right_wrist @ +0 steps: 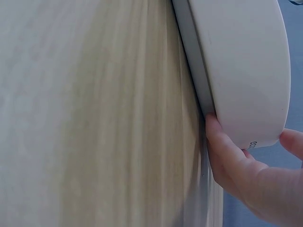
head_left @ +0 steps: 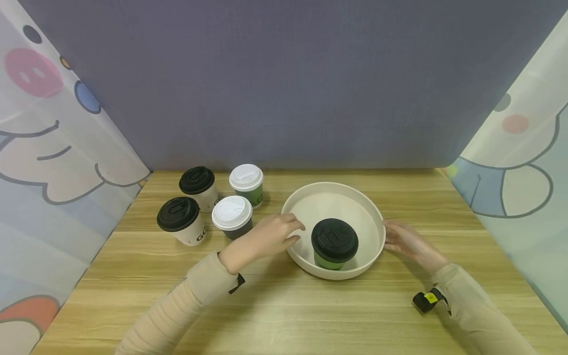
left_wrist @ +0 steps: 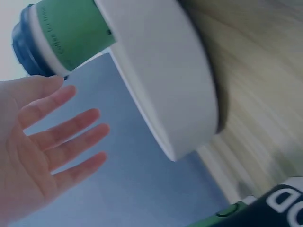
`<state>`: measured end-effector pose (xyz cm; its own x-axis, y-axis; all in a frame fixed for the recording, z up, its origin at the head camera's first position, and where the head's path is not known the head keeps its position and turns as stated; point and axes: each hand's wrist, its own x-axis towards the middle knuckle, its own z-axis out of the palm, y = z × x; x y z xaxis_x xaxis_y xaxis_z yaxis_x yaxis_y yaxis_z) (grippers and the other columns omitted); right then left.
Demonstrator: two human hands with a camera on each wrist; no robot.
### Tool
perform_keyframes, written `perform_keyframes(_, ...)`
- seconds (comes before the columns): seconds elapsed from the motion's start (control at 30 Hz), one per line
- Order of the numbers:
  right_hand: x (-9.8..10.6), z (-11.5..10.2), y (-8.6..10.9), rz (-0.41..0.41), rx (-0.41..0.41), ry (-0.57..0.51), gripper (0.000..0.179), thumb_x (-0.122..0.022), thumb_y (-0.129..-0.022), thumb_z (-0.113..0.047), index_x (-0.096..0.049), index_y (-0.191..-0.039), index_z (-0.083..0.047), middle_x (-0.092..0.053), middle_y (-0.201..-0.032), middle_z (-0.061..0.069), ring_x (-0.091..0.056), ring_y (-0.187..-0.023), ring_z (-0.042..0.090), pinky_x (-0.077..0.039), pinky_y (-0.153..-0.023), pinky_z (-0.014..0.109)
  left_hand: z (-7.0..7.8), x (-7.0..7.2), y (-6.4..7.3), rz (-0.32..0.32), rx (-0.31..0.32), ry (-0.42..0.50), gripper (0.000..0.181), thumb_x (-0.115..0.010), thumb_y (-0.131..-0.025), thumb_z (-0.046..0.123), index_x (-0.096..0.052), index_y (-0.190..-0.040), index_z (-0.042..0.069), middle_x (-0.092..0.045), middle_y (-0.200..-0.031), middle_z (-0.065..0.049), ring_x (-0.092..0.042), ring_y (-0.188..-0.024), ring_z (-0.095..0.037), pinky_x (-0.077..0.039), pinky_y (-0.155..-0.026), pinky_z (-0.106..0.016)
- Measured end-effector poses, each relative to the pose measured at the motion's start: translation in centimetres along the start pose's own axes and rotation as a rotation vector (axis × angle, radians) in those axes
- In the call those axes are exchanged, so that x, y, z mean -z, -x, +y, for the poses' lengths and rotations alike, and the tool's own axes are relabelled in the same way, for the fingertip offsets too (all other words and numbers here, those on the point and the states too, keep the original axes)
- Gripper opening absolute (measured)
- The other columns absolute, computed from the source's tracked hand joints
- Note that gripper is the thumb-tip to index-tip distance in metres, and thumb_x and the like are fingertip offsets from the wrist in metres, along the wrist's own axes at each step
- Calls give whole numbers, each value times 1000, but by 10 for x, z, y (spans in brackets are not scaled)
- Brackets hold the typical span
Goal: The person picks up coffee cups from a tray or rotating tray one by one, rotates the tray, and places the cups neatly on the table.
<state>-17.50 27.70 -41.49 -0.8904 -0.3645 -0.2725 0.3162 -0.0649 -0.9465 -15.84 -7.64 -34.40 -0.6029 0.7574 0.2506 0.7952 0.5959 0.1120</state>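
A round cream-white tray (head_left: 306,197) lies on the table, holding one green paper coffee cup (head_left: 328,263) with a black lid (head_left: 335,239) near its front wall. Over the tray's left rim hangs my left hand (head_left: 270,236), its fingers loosely spread and holding nothing. In the left wrist view that hand (left_wrist: 52,137) is close below the cup's dark lid (left_wrist: 29,42); whether the thumb touches it I cannot tell. My right hand (head_left: 408,241) grips the tray's right side. From the right wrist, its fingers (right_wrist: 227,149) reach the bottom edge while the thumb (right_wrist: 292,141) meets the rim.
Left of the tray stand two white cups with black lids (head_left: 178,214) (head_left: 196,180), a green cup with a white lid (head_left: 246,177) and a dark cup with a white lid (head_left: 231,213). A grey panel (head_left: 293,88) rises behind the wooden table (head_left: 284,315); printed curtains (head_left: 57,148) flank it.
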Motion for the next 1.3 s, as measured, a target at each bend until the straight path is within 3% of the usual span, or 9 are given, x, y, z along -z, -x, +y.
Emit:
perform_keyframes(0.43, 2, 2, -1, 18, -3, 13, 15, -39, -95, -24, -48, -101, -14, -61, -89, -5, -60, -83, 9, -48, -75, 23, 20, 20, -19, 75, -42, 12, 25, -55, -87, 23, -60, -107, 9, -60, -99, -3, -58, -85, -14, -48, -72, -28)
perform_keyframes(0.87, 2, 3, -1, 12, 6, -17, 14, -39, -95, -22, -52, -97, -17, -61, -89, -6, -60, -83, 9, -49, -75, 23, 41, 25, -35, 4, -60, 36, 38, -54, -86, 36, -56, -114, 10, -55, -108, -4, -56, -91, -16, -43, -82, -28)
perform_keyframes(1.3, 3, 3, 0, 14, -5, 17, 17, -39, -95, -25, -45, -104, -12, -60, -92, -5, -59, -85, 10, -48, -77, 24, 55, 18, -44, -89, -90, -19, 52, -52, -83, 48, -48, -125, 17, -45, -126, -10, -46, -113, -21, -34, -96, -34)
